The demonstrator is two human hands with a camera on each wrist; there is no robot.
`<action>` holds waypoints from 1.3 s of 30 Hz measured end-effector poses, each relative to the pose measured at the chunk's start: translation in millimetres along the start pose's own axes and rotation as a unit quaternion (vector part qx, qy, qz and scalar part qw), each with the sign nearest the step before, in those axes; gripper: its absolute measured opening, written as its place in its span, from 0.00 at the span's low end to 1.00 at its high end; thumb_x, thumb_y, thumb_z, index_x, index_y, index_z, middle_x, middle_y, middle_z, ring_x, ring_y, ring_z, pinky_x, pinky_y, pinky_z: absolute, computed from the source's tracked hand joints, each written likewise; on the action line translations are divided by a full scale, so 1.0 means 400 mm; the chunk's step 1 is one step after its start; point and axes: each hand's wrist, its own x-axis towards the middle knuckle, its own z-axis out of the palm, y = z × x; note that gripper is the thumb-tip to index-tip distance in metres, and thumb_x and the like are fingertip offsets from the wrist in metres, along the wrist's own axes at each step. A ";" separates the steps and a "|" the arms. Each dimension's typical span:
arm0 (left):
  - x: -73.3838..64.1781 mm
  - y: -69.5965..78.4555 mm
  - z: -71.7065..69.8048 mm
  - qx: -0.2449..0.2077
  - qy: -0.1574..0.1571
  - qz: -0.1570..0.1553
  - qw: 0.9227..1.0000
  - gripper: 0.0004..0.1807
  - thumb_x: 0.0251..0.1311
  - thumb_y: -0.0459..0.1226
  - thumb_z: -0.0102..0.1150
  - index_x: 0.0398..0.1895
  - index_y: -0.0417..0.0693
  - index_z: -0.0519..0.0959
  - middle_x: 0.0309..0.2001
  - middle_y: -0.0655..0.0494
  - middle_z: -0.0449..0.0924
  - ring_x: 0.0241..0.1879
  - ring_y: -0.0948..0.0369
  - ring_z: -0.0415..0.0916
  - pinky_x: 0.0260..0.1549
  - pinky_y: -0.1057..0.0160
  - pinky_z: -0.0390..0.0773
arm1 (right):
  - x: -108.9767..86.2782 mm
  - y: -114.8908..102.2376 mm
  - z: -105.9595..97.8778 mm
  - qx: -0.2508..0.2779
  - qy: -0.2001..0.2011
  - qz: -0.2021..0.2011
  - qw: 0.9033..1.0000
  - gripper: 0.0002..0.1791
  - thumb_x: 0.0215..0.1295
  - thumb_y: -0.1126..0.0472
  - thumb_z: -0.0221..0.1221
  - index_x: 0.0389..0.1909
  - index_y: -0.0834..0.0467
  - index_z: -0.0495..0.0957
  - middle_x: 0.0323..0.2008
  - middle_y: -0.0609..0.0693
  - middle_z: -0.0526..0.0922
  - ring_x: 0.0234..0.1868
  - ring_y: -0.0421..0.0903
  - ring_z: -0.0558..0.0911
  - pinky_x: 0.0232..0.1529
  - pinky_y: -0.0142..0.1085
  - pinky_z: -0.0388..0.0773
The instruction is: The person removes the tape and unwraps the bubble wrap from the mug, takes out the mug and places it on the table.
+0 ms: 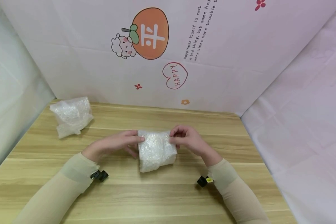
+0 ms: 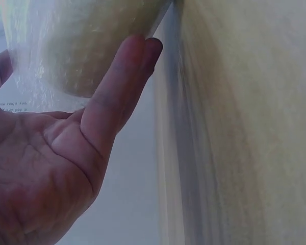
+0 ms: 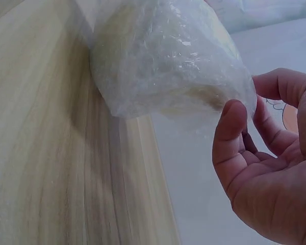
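Note:
A bubble-wrapped package sits at the middle of the wooden table, between both hands. My left hand holds its left side, the thumb on the upper face. In the left wrist view the fingers reach along the package's side and underside, nearly straight. At the upper right corner, my right hand pinches the wrap between thumb and fingers. Something yellowish shows through the clear plastic in both wrist views; its kind is hidden by the wrap.
A second piece of bubble wrap, bunched up, lies at the far left of the table. A white printed cloth stands along the back edge, with plain white sheets at the sides.

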 end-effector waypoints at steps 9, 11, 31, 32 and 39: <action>0.015 -0.010 -0.007 0.001 0.010 -0.002 1.000 0.29 0.87 0.54 0.52 0.68 0.35 0.72 0.54 0.39 0.87 0.53 0.45 0.88 0.51 0.45 0.90 | 0.002 0.009 -0.008 0.018 -0.016 0.010 1.000 0.13 0.73 0.67 0.67 0.54 0.68 0.81 0.41 0.56 0.83 0.34 0.49 0.80 0.40 0.46 0.86; 0.015 -0.009 -0.012 0.010 0.014 -0.002 1.000 0.29 0.86 0.55 0.52 0.67 0.36 0.72 0.54 0.40 0.87 0.53 0.45 0.88 0.51 0.45 0.90 | 0.003 0.010 -0.008 0.023 -0.018 0.010 1.000 0.13 0.73 0.68 0.66 0.54 0.68 0.81 0.40 0.56 0.83 0.34 0.49 0.80 0.40 0.46 0.86; 0.002 0.013 -0.033 0.098 0.063 0.062 0.991 0.39 0.82 0.47 0.63 0.87 0.42 0.63 0.72 0.39 0.76 0.66 0.46 0.78 0.68 0.43 0.80 | 0.009 0.011 -0.013 0.008 -0.006 0.021 1.000 0.16 0.71 0.67 0.66 0.57 0.68 0.81 0.43 0.57 0.83 0.41 0.61 0.80 0.46 0.55 0.87; 0.002 0.013 -0.035 0.108 0.066 0.065 0.990 0.39 0.81 0.47 0.63 0.87 0.42 0.64 0.71 0.41 0.77 0.66 0.47 0.78 0.67 0.43 0.80 | 0.009 0.010 -0.013 0.005 -0.006 0.021 1.000 0.16 0.71 0.67 0.66 0.57 0.68 0.81 0.43 0.57 0.83 0.41 0.61 0.80 0.46 0.54 0.87; 0.001 0.010 -0.041 0.114 0.064 0.083 0.988 0.35 0.79 0.45 0.67 0.83 0.45 0.71 0.64 0.47 0.82 0.61 0.50 0.80 0.61 0.50 0.84 | 0.004 -0.003 -0.013 -0.012 -0.013 0.011 1.000 0.16 0.71 0.67 0.67 0.56 0.67 0.82 0.43 0.57 0.83 0.40 0.62 0.80 0.43 0.47 0.86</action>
